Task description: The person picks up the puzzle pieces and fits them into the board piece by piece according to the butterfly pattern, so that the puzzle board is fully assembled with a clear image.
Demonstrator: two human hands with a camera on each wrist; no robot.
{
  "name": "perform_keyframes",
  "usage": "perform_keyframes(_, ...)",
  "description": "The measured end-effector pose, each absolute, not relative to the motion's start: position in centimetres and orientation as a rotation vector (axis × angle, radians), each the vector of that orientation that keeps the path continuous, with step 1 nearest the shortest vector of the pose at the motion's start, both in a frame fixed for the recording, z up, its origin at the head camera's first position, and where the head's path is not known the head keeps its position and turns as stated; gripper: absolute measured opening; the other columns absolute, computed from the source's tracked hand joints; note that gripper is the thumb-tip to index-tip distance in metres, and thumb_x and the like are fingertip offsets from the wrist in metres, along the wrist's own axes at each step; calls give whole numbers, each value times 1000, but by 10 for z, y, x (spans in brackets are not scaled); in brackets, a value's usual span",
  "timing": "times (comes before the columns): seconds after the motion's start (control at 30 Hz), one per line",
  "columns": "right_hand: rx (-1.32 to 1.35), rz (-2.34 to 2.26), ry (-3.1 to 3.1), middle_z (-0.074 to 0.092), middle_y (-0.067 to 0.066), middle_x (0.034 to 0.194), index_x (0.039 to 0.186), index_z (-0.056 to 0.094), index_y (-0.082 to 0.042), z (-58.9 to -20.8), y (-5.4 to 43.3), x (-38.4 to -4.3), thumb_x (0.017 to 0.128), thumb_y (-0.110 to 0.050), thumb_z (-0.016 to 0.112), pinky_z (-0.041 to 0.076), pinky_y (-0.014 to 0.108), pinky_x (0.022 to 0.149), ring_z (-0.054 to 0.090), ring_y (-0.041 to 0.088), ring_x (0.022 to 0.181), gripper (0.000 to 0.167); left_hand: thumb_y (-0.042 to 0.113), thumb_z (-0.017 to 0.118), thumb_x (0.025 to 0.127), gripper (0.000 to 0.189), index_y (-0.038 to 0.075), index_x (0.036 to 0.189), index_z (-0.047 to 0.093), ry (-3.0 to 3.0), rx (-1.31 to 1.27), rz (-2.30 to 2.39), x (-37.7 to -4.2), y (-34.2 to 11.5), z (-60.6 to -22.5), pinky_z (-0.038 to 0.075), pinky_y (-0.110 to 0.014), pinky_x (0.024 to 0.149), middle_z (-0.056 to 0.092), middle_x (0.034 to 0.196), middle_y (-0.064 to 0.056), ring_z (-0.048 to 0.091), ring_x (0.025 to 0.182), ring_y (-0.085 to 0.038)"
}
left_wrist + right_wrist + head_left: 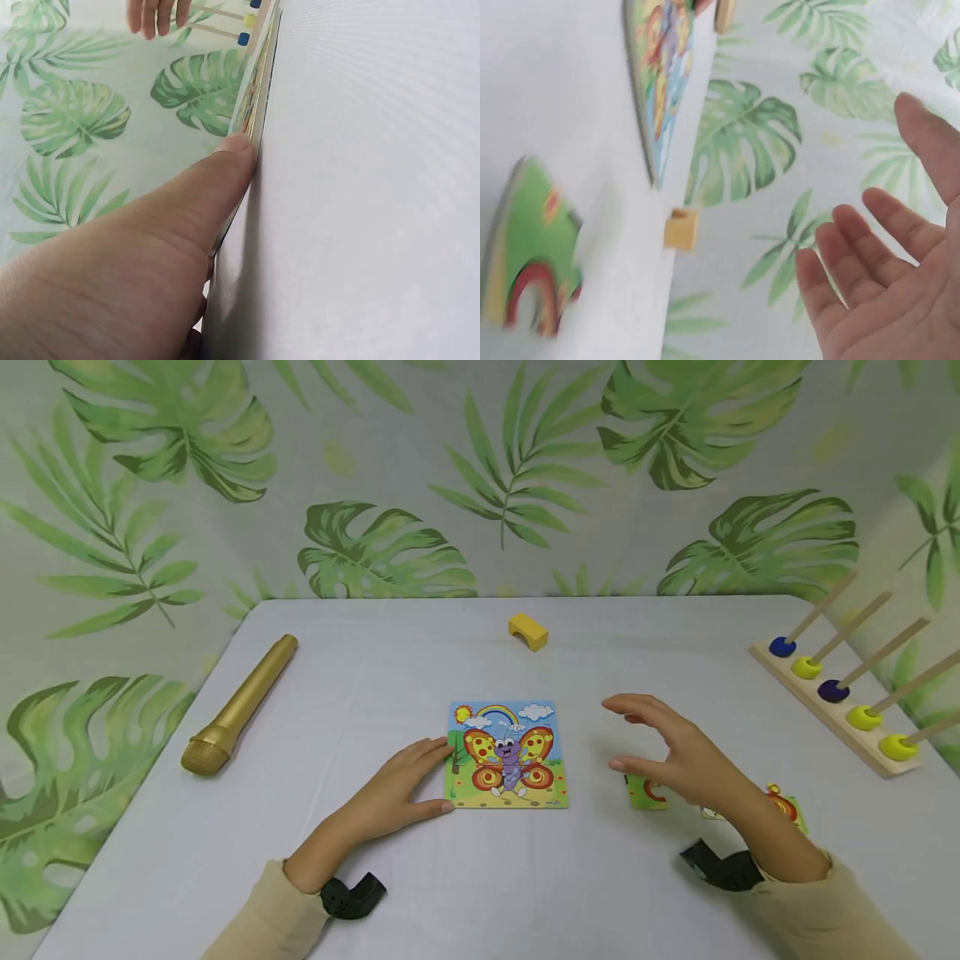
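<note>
A square butterfly picture board [507, 756] lies flat in the middle of the table; the left wrist view shows its edge [260, 105]. My left hand [397, 789] rests at its left side, fingers and thumb touching the edge. My right hand [686, 756] hovers to the right of the board, holding nothing, thumb and fingers spread apart. Below it lies a green jigsaw piece [647, 794] with a red curve, seen larger in the right wrist view [540, 247]. More puzzle pieces [787, 808] lie farther right, partly hidden by my right wrist.
A gold microphone [240, 706] lies at the left. At the back stands a yellow arched block [528, 632]. A wooden peg rack [840, 710] with blue and yellow beads stands on the right. A leaf-print cloth [390, 477] hangs behind the white table.
</note>
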State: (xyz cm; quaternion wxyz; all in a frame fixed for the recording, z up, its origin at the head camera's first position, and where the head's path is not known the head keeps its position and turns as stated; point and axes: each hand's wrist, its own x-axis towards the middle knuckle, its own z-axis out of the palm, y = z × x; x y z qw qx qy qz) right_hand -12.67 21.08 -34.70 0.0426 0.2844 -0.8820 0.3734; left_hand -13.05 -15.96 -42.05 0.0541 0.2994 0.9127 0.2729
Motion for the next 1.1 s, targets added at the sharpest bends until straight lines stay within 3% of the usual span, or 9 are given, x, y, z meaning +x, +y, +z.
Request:
perform_keyframes(0.17,877,1100,-2674,45,-1,129,132,43,-12,-355,232,-110,70,-13,77,33,15,89,43,15,111,71,53,57,81,75,14,140,33,2776,910,815,-131,-160,-421,19,-43,104,26,145,-2,19,132,-22)
perform_keyframes(0.43,749,1130,-2832,39,1,132,134,39,-12,-381,250,-102,70,-23,78,45,37,77,43,25,107,76,54,56,81,76,14,140,32,2771,903,809,-131,-159,-421,18,-43,104,26,145,-1,18,132,-23)
perform_keyframes(0.57,750,1115,-2876,38,4,133,134,39,-10,-392,256,-104,71,-26,76,46,33,76,45,25,106,75,56,54,81,76,14,140,32,2770,906,807,-131,-159,-422,18,-43,104,26,145,-1,18,132,-23)
perform_keyframes(0.63,770,1113,-2878,40,6,132,133,40,-9,-397,258,-105,72,-27,75,42,23,82,44,21,108,73,56,54,81,76,13,140,32,2771,911,808,-132,-159,-422,18,-43,104,26,145,-1,18,132,-23)
perform_keyframes(0.73,823,1086,-2880,44,9,129,131,42,-7,-404,260,-108,74,-29,73,28,8,90,39,11,115,68,57,53,81,76,14,140,32,2777,914,799,-132,-159,-422,19,-43,104,26,145,-1,18,132,-22)
perform_keyframes(0.83,855,1060,-2883,48,9,127,129,46,-7,-409,261,-110,76,-30,71,16,3,92,35,8,120,63,57,53,81,76,14,140,32,2782,910,793,-132,-159,-422,19,-42,104,26,145,0,18,132,-22)
perform_keyframes(1.0,833,1002,-2912,50,9,124,124,51,-7,-409,258,-111,76,-30,71,17,5,92,40,27,116,57,55,55,81,76,14,140,32,2782,902,789,-131,-159,-421,19,-43,104,26,145,-1,18,132,-23)
perform_keyframes(1.1,788,981,-2949,48,11,122,120,54,-7,-407,255,-109,75,-30,73,28,25,98,41,31,114,55,53,57,81,75,14,140,32,2778,900,794,-131,-159,-419,19,-43,104,26,145,-2,18,132,-23)
